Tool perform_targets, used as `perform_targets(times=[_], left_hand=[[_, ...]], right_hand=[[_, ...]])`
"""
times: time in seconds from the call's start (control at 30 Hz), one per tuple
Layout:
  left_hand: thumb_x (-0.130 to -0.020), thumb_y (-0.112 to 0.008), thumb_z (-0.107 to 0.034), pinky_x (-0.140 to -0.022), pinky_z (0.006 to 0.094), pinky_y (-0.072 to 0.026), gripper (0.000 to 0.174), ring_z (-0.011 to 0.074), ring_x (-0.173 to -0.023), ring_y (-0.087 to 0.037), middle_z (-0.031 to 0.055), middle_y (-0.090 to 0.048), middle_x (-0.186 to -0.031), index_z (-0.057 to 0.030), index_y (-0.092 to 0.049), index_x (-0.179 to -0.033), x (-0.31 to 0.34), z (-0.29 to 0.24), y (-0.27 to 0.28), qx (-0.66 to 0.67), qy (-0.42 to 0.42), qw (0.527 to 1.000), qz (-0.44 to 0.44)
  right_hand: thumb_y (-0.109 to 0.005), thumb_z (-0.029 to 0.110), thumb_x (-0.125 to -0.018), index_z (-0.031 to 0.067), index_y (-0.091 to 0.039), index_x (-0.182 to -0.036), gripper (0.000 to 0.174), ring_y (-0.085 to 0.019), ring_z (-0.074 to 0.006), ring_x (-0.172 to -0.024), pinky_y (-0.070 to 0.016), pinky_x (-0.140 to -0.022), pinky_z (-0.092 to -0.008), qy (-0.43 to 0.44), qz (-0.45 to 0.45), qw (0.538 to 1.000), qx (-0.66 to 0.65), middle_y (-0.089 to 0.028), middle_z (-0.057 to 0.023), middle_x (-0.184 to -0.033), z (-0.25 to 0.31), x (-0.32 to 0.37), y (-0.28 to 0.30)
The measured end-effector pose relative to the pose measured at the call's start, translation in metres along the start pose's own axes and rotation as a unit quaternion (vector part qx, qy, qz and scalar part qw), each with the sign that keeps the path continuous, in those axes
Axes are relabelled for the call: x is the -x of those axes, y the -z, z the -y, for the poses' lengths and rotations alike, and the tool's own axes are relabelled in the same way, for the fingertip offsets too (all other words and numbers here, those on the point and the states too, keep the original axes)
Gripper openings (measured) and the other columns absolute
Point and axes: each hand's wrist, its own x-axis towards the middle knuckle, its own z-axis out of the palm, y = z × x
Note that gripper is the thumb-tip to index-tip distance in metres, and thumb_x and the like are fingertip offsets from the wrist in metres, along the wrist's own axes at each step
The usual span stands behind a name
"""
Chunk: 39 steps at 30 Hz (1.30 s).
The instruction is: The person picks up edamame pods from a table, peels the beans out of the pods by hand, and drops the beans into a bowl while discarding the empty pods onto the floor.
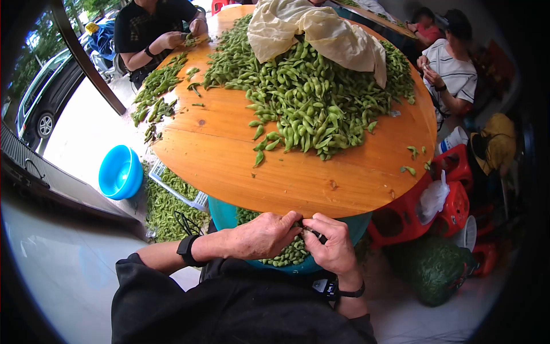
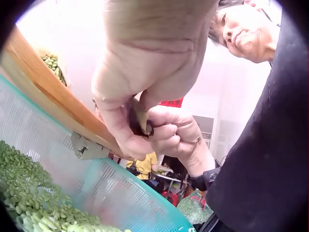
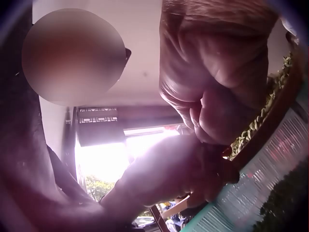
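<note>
Both hands meet at the table's near edge, above a teal basket of shelled green beans. My left hand, coming from the left, pinches a small bean pod between thumb and fingers. Right against it, my right hand has its fingers curled and grips the pod's other end. Something dark shows at the right thumb; I cannot tell what it is. In the right wrist view the two hands overlap and hide the pod.
A wooden table carries a large heap of green pods under a cream cloth. A blue basin and a white crate stand left, red stools right. Two people sit across the table.
</note>
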Motion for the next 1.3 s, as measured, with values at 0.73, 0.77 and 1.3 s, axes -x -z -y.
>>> perform_targets(times=[0.73,0.77,1.3], left_hand=[[-0.098,-0.045,-0.009,-0.062,0.0232,-0.0436,0.023,0.0076,-0.071,-0.050,-0.0016,-0.058,-0.084,-0.0040,-0.060,-0.115,0.006,-0.024,-0.034,0.687,0.203,0.683,-0.140],[-0.098,-0.045,-0.009,-0.062,0.0232,-0.0436,0.023,0.0076,-0.071,-0.050,-0.0016,-0.058,-0.084,-0.0040,-0.060,-0.115,0.007,-0.019,-0.038,0.687,0.203,0.683,-0.141],[-0.081,-0.071,-0.006,-0.070,0.0403,-0.0528,0.015,0.0328,-0.079,-0.065,0.0133,-0.062,-0.085,-0.0021,-0.067,-0.095,-0.013,0.032,0.061,-0.184,0.067,0.933,-0.303]], right_hand=[[-0.061,-0.006,-0.081,-0.0060,-0.061,-0.104,0.023,-0.059,-0.0326,-0.067,-0.0497,-0.056,-0.0399,0.114,-0.189,0.952,0.213,-0.053,-0.0170,-0.083,0.017,0.009,-0.038],[-0.061,-0.006,-0.081,-0.0060,-0.061,-0.104,0.023,-0.059,-0.0326,-0.067,-0.0497,-0.056,-0.0399,0.114,-0.189,0.952,0.213,-0.053,-0.0170,-0.083,0.018,0.009,-0.039],[-0.058,-0.003,-0.084,-0.0120,-0.059,-0.113,0.031,-0.064,-0.0452,-0.088,-0.0503,-0.076,-0.0457,-0.167,-0.291,0.863,0.377,-0.065,-0.0308,-0.098,-0.010,0.098,0.111]])
